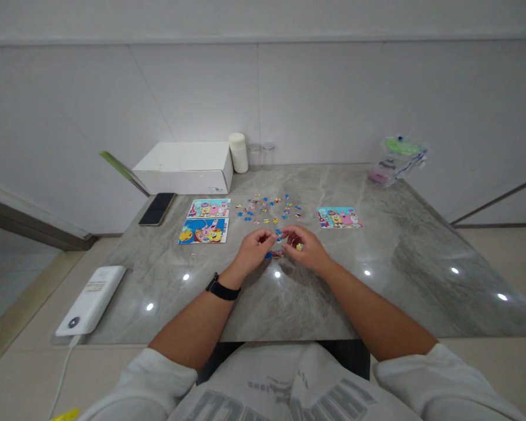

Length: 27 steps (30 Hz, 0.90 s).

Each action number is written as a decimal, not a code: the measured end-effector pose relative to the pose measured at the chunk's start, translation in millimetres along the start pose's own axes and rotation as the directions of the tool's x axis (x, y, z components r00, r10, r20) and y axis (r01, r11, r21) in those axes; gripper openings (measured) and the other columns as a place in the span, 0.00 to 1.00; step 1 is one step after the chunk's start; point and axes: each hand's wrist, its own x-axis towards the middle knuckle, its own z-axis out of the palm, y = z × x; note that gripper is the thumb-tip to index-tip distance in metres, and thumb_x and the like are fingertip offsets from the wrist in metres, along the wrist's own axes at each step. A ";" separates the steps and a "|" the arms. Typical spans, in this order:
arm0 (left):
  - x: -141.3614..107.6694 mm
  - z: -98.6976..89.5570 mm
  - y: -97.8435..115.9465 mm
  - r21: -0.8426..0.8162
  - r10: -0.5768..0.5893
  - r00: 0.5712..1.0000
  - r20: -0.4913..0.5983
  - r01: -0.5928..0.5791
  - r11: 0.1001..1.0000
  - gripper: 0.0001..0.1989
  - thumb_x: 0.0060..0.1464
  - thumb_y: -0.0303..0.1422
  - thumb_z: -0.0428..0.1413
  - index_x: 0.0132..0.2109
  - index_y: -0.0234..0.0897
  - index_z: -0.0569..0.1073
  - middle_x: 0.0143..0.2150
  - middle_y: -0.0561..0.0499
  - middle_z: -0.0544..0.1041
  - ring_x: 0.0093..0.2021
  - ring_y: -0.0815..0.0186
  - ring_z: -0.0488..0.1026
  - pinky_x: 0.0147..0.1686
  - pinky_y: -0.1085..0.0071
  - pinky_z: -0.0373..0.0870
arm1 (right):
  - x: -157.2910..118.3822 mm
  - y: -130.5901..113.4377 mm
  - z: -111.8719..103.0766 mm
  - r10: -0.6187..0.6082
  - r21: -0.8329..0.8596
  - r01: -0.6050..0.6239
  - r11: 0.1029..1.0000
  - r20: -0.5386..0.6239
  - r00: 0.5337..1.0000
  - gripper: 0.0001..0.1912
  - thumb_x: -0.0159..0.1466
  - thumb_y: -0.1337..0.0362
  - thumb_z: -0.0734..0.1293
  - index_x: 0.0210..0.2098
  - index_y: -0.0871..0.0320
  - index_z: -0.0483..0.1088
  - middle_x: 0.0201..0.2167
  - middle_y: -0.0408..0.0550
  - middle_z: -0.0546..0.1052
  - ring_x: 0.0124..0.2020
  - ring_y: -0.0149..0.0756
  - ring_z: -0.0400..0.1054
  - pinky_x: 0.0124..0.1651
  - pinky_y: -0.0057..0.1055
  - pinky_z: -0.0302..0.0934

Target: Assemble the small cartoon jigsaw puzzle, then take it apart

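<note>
My left hand [253,251] and my right hand [307,250] meet near the middle of the table, fingers closed in a pinch. Between their fingertips is a small blue jigsaw puzzle piece [279,235]. A yellow puzzle piece [299,247] shows at my right palm, partly covered by the fingers. Just below the hands lie joined-looking red and blue puzzle pieces [275,255], half hidden by my left hand. Beyond the fingers, several loose puzzle pieces [265,207] are scattered. Cartoon picture cards lie to both sides: an upper left card [209,208], a lower left card [204,230] and a right card [339,217].
A white box [182,166], a white bottle [238,153] and clear glasses [267,154] stand along the back. A phone [158,209] lies at left, with a cabled white power bank [91,299] on the left edge. A clear plastic bag [397,161] sits back right.
</note>
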 end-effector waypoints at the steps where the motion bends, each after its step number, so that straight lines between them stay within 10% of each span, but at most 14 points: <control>1: -0.5 0.2 -0.1 0.016 0.002 1.000 0.012 -0.002 1.000 0.17 0.61 0.47 0.58 0.37 0.36 0.77 0.33 0.53 0.76 0.34 0.66 0.69 0.37 0.70 0.65 | 0.1 -0.1 -0.8 -0.043 -0.035 0.044 0.998 0.005 0.999 0.18 0.63 0.67 0.71 0.53 0.53 0.76 0.42 0.47 0.79 0.35 0.34 0.72 0.36 0.32 0.68; 7: -2.7 4.3 -2.3 0.036 -0.017 0.997 0.076 0.014 0.999 0.17 0.62 0.47 0.56 0.37 0.36 0.76 0.31 0.53 0.75 0.32 0.66 0.71 0.35 0.71 0.66 | -1.3 -1.0 -5.9 -0.212 -0.201 0.223 0.954 0.075 0.974 0.17 0.67 0.69 0.68 0.54 0.51 0.77 0.47 0.50 0.80 0.41 0.38 0.73 0.46 0.38 0.71; 18: -4.4 -9.4 1.3 0.507 0.182 0.973 0.145 -0.231 0.830 0.07 0.66 0.32 0.56 0.45 0.39 0.80 0.45 0.46 0.79 0.46 0.60 0.75 0.50 0.63 0.71 | 5.6 7.5 -28.1 -0.057 -0.391 0.200 0.898 0.347 0.936 0.11 0.65 0.71 0.71 0.45 0.53 0.79 0.45 0.52 0.82 0.50 0.46 0.74 0.57 0.43 0.65; 27: -12.9 -6.8 0.3 0.645 0.109 0.940 0.324 -0.304 0.701 0.07 0.65 0.33 0.59 0.47 0.39 0.81 0.47 0.45 0.79 0.47 0.57 0.77 0.48 0.63 0.73 | 4.1 14.8 -23.3 -0.030 -0.393 0.234 0.889 0.459 0.888 0.06 0.64 0.70 0.74 0.39 0.54 0.81 0.40 0.49 0.83 0.46 0.43 0.74 0.54 0.40 0.62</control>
